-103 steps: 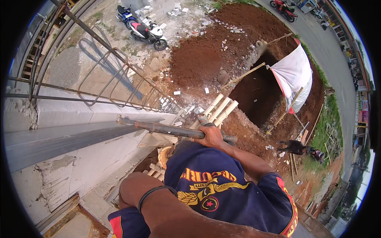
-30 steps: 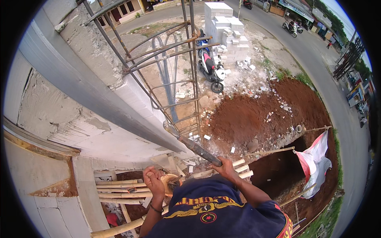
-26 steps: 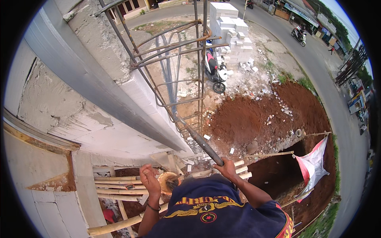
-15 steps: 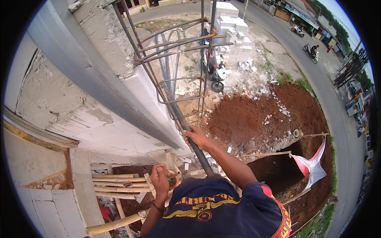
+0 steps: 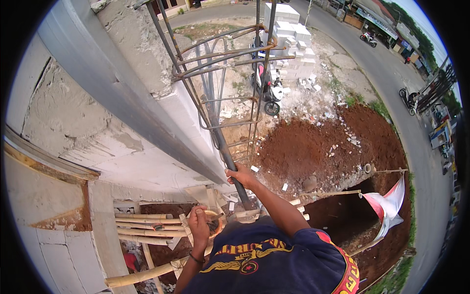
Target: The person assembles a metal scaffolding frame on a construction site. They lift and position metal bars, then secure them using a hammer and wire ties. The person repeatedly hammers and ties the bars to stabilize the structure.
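My right hand (image 5: 241,177) is wrapped round a dark grey pole (image 5: 226,156). The pole slants from the rebar cage (image 5: 220,73) down towards my body, alongside the white block wall (image 5: 181,115). My left hand (image 5: 199,224) is closed, lower and further left. A short dark piece sticks out beside its fingers; whether the hand grips it cannot be made out. Just right of that hand sits an orange container (image 5: 219,228) with dark contents, partly hidden by the hand and my shirt.
Bamboo poles (image 5: 147,228) lie across an opening at lower left. A grey metal channel (image 5: 122,93) runs along the wall. Far below are red soil (image 5: 293,147), a pit (image 5: 338,210), a parked motorbike (image 5: 267,88), stacked white blocks (image 5: 289,34) and a road (image 5: 391,83).
My body has shifted slightly, showing more of the pole's lower part and the orange container. Both hands keep their closed shape. A motorbike on the road has moved nearer the right edge.
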{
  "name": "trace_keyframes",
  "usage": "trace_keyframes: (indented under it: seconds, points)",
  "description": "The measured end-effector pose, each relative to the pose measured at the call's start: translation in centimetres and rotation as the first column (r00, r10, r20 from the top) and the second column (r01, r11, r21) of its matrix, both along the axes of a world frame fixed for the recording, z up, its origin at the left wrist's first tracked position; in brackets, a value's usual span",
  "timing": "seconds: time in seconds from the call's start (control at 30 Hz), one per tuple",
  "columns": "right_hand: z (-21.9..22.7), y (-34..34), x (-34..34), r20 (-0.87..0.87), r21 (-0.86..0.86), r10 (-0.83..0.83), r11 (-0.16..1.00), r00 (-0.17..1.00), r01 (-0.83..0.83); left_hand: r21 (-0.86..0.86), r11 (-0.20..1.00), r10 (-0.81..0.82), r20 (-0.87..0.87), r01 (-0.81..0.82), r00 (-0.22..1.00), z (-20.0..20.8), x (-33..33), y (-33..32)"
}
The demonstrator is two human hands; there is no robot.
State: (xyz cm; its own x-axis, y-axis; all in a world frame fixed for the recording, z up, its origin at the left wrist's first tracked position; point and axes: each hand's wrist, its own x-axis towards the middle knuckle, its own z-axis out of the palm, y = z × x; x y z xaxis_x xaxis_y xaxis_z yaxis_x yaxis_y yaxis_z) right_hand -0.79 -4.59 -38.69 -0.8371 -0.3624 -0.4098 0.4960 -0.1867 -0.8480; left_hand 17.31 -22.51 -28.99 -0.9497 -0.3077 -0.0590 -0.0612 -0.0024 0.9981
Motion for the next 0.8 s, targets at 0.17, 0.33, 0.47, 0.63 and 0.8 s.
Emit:
trace_keyframes:
  seconds: [0.17,0.33,0.47,0.63,0.8]
  points:
    - [-0.2,1.1,2.9,-0.111,0.298,0.037,0.955,0.993,-0.002,0.004,0.999,-0.045,0.022,0.045,0.999,0.2,-0.4,0.7]
    - [-0.1,1.1,3.4,-0.160,0.525,0.081,0.851,0.984,0.015,-0.001,0.999,-0.043,0.022,0.043,0.999,0.8,-0.9,1.1]
    - [1.3,1.5,4.4,-0.177,0.614,0.079,0.788,0.981,0.047,-0.031,0.994,-0.098,0.057,0.100,0.994,2.6,-1.7,2.0]
    - [7.2,2.3,7.1,-0.629,0.463,0.099,0.844,0.771,0.269,0.270,0.938,-0.250,0.091,0.218,0.964,7.4,-3.9,4.7]
    - [13.1,3.2,10.7,-0.353,-0.318,0.136,0.913,0.926,-0.255,0.539,0.751,-0.372,-0.134,0.382,0.919,13.7,-6.3,8.2]
